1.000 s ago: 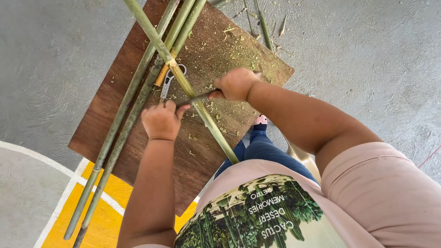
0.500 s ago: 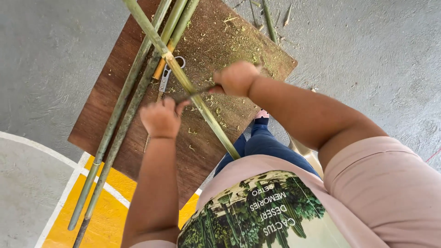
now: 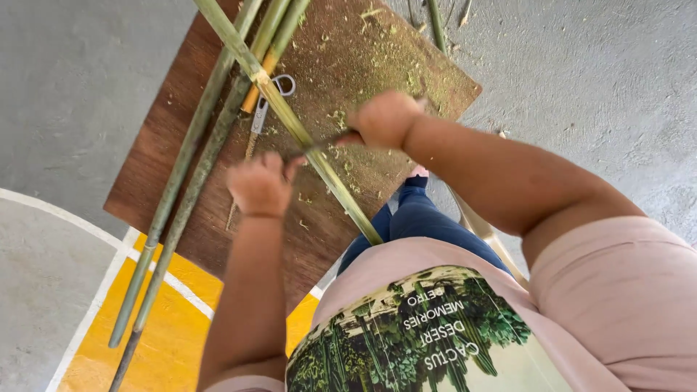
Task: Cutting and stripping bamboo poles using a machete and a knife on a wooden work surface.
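A long green bamboo stalk [image 3: 290,123] runs diagonally over a brown wooden board [image 3: 181,145], its near end reaching my lap. A dark knife blade [image 3: 319,144] lies across the stalk. My right hand [image 3: 385,120] is closed around the knife's handle on the right side of the stalk. On the left side, my left hand [image 3: 261,185] pinches the blade's far end between thumb and fingers. Green shavings [image 3: 392,69] are scattered over the board.
Two more bamboo stalks [image 3: 192,170] lie side by side along the board's left part and overhang it toward a yellow floor patch [image 3: 174,312]. A small saw with a grey handle [image 3: 265,109] lies on the board. Grey concrete floor surrounds everything.
Both hands stay on the knife across the stalk. The right hand has edged slightly up the stalk, and the view has shifted a little.
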